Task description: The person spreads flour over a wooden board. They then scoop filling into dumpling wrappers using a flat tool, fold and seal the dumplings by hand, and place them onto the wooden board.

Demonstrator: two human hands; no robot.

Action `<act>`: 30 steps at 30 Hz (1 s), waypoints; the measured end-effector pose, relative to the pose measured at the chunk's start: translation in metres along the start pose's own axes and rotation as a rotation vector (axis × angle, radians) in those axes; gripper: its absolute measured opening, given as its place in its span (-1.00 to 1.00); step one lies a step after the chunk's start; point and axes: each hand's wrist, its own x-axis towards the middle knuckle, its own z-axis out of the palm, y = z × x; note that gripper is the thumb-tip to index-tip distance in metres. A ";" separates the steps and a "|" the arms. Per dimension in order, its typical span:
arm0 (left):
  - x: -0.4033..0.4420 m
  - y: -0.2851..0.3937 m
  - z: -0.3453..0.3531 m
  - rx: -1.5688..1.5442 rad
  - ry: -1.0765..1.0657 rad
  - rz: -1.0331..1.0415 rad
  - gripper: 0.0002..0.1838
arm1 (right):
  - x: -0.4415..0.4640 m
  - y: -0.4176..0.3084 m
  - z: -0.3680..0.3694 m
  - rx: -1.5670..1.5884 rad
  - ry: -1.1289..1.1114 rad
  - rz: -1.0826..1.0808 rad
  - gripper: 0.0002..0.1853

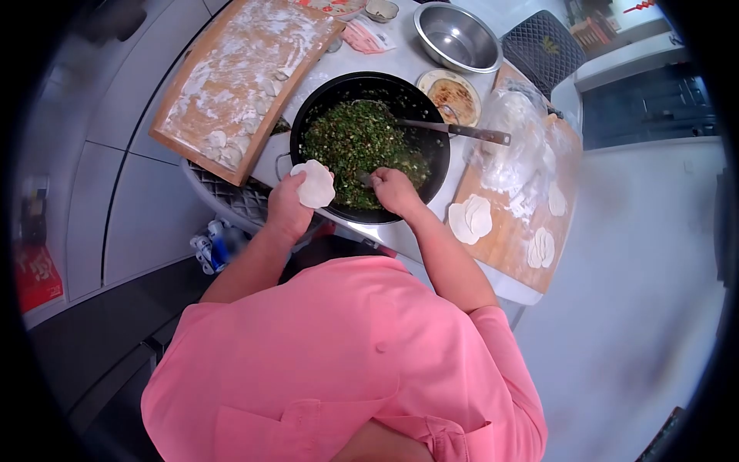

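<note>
My left hand (289, 206) holds a round white dough wrapper (315, 185) by its edge, at the near left rim of a large black pan (439, 173). Chopped green filling (354, 146) is heaped in the pan. Over the near part of the filling, my right hand (394, 191) is closed around a small utensil, mostly hidden by the fingers and filling. A long-handled ladle (462, 132) rests across the pan's right rim. More wrappers (470, 219) lie overlapped on the right wooden board (500, 250).
A floured wooden board (181, 138) with dumplings (225, 148) along its edge stands at the left. Behind the pan are a steel bowl (457, 37) and a plate with a browned flatbread (453, 98). Plastic bags (512, 138) lie on the right board.
</note>
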 end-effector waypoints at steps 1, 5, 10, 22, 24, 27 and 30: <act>0.001 -0.001 -0.001 0.003 0.000 0.009 -0.63 | 0.003 0.002 0.002 0.000 -0.001 -0.001 -0.73; -0.002 -0.002 -0.003 0.029 0.006 0.005 -0.65 | 0.014 0.012 0.010 0.411 -0.166 0.135 -0.76; 0.009 -0.027 -0.021 0.087 -0.119 0.060 -0.65 | 0.009 0.009 0.004 0.569 -0.175 0.087 -0.76; 0.069 -0.050 0.015 -0.338 -0.329 -0.013 -0.57 | -0.056 -0.042 -0.027 -0.309 0.343 -0.398 -0.65; 0.077 -0.050 0.018 -0.373 -0.346 -0.001 -0.55 | -0.059 -0.040 -0.020 -0.487 0.350 -0.463 -0.50; 0.077 -0.045 0.019 -0.190 -0.265 0.054 -0.67 | -0.059 -0.040 -0.020 -0.555 0.312 -0.471 -0.41; 0.079 -0.035 0.018 -0.080 -0.199 0.107 -0.68 | -0.064 -0.044 -0.034 -0.555 0.301 -0.484 -0.43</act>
